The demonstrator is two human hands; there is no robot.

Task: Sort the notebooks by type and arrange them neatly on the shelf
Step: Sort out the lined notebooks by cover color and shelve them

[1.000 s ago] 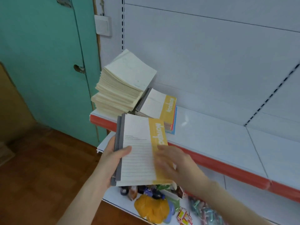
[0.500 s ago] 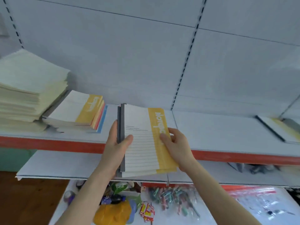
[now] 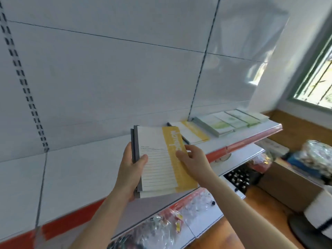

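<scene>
Yellow-banded notebooks [image 3: 158, 164], a small stack, sit in both hands over the white shelf [image 3: 80, 173]: left hand [image 3: 130, 173] wrapped round the spine side, right hand [image 3: 193, 159] pinching the yellow edge. Stack's slightly fanned, so a loose pinch could spill the bottom ones. Can't count them; cover print is blurry, left fingers hidden underneath.

The left hand [image 3: 132, 169] and right hand [image 3: 193, 161] are bare, like both slender, unsleeved forearms [image 3: 100, 212].
</scene>
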